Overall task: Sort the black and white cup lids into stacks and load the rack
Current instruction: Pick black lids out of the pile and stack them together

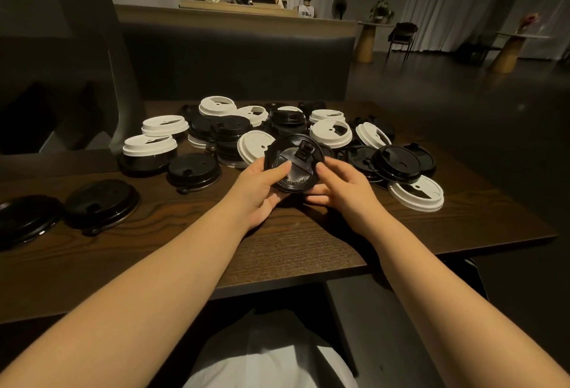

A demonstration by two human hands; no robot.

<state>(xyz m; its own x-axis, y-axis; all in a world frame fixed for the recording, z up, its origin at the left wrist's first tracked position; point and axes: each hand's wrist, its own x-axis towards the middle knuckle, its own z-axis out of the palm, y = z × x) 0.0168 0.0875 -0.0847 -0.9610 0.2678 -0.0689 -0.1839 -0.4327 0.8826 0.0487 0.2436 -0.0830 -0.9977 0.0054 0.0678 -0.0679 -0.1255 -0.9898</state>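
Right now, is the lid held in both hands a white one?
No, the lid held between the left hand and the right hand is black, raised in front of the mixed pile on the wooden table.

Bare table (pixel 293 242) lies open near the front edge; a crowded heap of lids (pixel 277 131) blocks the far half.

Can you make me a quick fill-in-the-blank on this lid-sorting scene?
1. The lid held by the left hand and the right hand is coloured ____.
2. The lids lie on a dark ____ table.
3. The lid nearest the table's right edge is coloured ____.

Missing words: black; wooden; white
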